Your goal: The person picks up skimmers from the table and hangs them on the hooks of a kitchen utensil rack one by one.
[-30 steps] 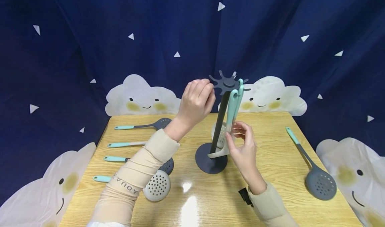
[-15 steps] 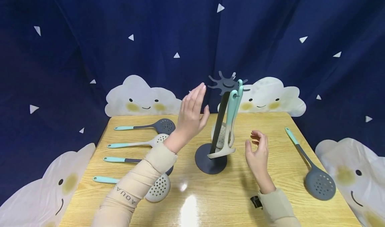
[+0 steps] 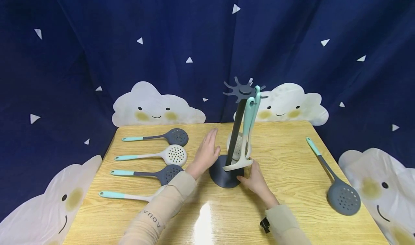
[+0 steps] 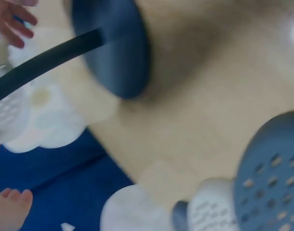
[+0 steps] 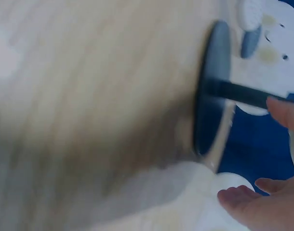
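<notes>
Head view: the utensil stand point(image 3: 235, 134) is between left hand point(image 3: 205, 153) and right hand point(image 3: 256, 181), fingers spread, contact unclear.

A curtained-off tabletop setting, whether in a home or a studio I cannot tell: navy curtain point(image 3: 201, 25) printed with white triangles point(image 3: 236, 9) and smiling clouds point(image 3: 159, 108) flanks a wood-grain table point(image 3: 291, 176) bearing skimmers point(image 3: 175, 155) and a utensil stand point(image 3: 235, 131).

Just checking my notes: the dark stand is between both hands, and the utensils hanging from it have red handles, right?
Not quite: the handles are turquoise, not red, as the head view shows; the dark stand is indeed between both hands.
</notes>
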`<state>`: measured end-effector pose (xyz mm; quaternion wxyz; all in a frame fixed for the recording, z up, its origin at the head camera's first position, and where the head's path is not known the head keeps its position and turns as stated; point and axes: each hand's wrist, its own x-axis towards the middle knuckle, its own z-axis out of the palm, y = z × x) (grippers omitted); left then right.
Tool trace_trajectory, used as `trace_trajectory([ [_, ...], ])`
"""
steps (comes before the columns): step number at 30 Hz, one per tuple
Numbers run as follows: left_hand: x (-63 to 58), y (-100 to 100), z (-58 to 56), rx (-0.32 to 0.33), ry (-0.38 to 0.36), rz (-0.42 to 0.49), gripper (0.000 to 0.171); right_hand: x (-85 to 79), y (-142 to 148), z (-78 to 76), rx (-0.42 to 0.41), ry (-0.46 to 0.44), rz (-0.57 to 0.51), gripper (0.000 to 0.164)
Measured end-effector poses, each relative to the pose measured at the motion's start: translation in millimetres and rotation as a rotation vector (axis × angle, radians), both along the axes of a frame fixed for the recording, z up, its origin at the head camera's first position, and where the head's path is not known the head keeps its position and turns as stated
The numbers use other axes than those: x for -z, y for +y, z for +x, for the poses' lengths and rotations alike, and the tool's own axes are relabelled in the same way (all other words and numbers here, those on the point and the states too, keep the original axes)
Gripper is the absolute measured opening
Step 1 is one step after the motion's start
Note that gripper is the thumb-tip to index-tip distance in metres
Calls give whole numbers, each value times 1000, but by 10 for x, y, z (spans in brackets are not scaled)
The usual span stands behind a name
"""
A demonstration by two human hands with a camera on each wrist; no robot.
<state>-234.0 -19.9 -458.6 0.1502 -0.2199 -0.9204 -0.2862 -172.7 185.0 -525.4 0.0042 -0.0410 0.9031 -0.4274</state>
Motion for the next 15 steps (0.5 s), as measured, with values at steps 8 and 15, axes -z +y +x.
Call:
trace_trajectory([
  [8,490,10,-26,16,-178,-118,60,320,-249,4,-41,32,128,101],
  [15,697,2,6,50,-413,-210,64,422,-427,3,-37,79,217,112],
])
